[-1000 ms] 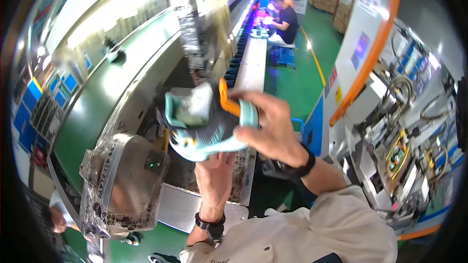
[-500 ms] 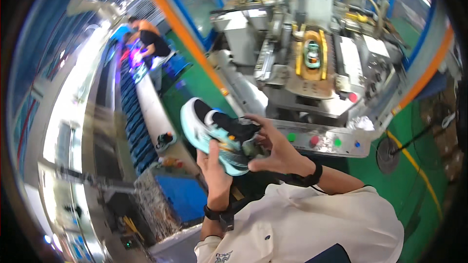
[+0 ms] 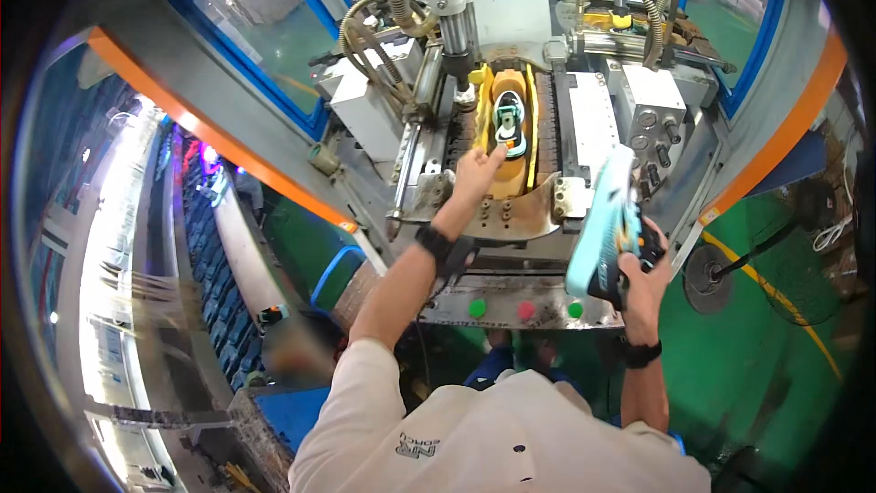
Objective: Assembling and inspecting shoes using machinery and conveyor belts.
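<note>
L hand extends over near end of machine bed, fingertips at near end of bed shoe, which lies lengthwise on bed betw. two yellow bars; from where I stand, can't tell whether they grip it. R hand grips 2nd shoe to R of bed, aqua sole facing bed. Push-buttons, green & red, sit in front of bed.

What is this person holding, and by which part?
The right hand holds a mint-and-black shoe by its dark upper side. The left hand is at the near end of another shoe; whether gripping, unclear.
</note>
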